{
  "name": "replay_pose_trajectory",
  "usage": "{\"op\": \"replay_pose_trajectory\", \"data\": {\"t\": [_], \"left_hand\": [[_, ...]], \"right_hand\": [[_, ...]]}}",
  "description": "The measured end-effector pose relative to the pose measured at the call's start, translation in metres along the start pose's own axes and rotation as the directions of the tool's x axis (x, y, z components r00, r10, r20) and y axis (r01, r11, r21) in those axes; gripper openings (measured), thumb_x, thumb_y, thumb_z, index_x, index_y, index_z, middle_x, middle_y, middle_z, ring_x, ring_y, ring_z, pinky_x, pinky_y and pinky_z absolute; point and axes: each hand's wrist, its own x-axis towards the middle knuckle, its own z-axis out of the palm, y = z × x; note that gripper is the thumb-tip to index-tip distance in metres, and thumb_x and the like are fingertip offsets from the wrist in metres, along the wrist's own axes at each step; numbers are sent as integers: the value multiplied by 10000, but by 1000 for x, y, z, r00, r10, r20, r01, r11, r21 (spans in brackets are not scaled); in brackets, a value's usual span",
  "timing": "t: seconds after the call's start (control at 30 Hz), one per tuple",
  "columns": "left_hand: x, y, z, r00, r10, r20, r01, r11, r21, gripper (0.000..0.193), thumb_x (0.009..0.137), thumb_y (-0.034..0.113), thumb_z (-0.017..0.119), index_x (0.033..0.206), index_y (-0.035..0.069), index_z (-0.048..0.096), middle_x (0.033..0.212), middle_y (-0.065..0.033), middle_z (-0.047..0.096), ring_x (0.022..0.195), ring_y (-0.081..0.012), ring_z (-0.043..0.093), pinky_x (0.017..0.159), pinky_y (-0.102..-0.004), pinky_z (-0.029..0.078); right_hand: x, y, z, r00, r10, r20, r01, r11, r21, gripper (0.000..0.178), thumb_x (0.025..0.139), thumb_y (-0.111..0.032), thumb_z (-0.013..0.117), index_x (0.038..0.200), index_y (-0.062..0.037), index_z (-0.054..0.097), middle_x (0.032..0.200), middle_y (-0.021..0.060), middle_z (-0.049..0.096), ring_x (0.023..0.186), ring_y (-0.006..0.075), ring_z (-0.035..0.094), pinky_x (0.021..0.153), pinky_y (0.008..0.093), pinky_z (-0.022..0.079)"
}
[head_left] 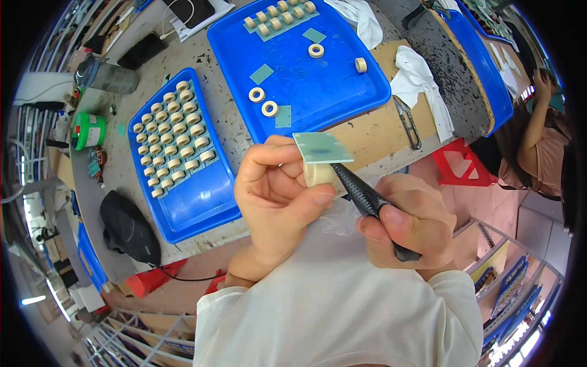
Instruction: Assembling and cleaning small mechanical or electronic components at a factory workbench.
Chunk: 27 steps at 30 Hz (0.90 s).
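Note:
My left hand (269, 196) is closed around a cream-coloured ring (318, 175), held up in front of my chest. A thin pale-green square plate (322, 148) with small corner holes lies across the top of the ring and shows a darker smudge in its middle. In my right hand (419, 223) is a black tapered tool (362, 192) with a textured surface, its fingers wrapped round the thick end. The tool's narrow tip meets the place where plate and ring join, just under the plate's edge. Whether anything comes out of the tip cannot be made out.
A large blue tray (330, 113) holds loose rings, green plates and a group of rings on plates. Left of it, another blue tray (202, 211) carries many such pieces in rows. Scissors (408, 125), white cloths (422, 82) and a green tub (88, 130) stand around. A co-worker (541, 140) is at far right.

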Motion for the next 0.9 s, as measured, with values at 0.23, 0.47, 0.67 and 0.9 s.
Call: {"op": "replay_pose_trajectory", "data": {"t": [0.23, 0.47, 0.67, 0.9], "left_hand": [[0, 3, 4, 988, -156, 13, 156, 981, -113, 286, 706, -1, 605, 939, -6, 440, 904, -152, 538, 608, -169, 537, 471, -239, 437], [-1, 7, 8, 978, -208, 20, 209, 975, -72, 288, 752, 161, 590, 943, -1, 449, 898, -173, 546, 555, -173, 524, 445, -233, 420], [-3, 8, 7, 975, -219, 29, 221, 973, -72, 320, 761, 214, 586, 955, -2, 450, 912, -169, 541, 592, -179, 529, 448, -236, 423], [0, 8, 5, 969, -242, 56, 247, 964, -102, 292, 782, 183, 553, 976, -10, 453, 915, -165, 542, 656, -205, 552, 542, -284, 470]], "right_hand": [[-2, 2, 2, 999, -20, -33, 21, 1000, 23, 383, 572, 23, 713, 890, -3, 501, 599, 69, 503, 422, 172, 477, 351, 253, 361], [-5, 3, 2, 998, -43, -36, 44, 999, 23, 373, 588, 20, 700, 901, 0, 499, 608, 73, 514, 431, 163, 487, 353, 243, 360], [-5, 3, 5, 993, -61, -101, 61, 998, 1, 356, 582, 35, 695, 882, 8, 504, 580, 70, 501, 417, 162, 482, 356, 233, 358], [-2, 1, -1, 997, 56, -57, -57, 998, -15, 389, 565, 33, 702, 900, -16, 513, 594, 71, 504, 435, 184, 490, 375, 253, 375]]}}
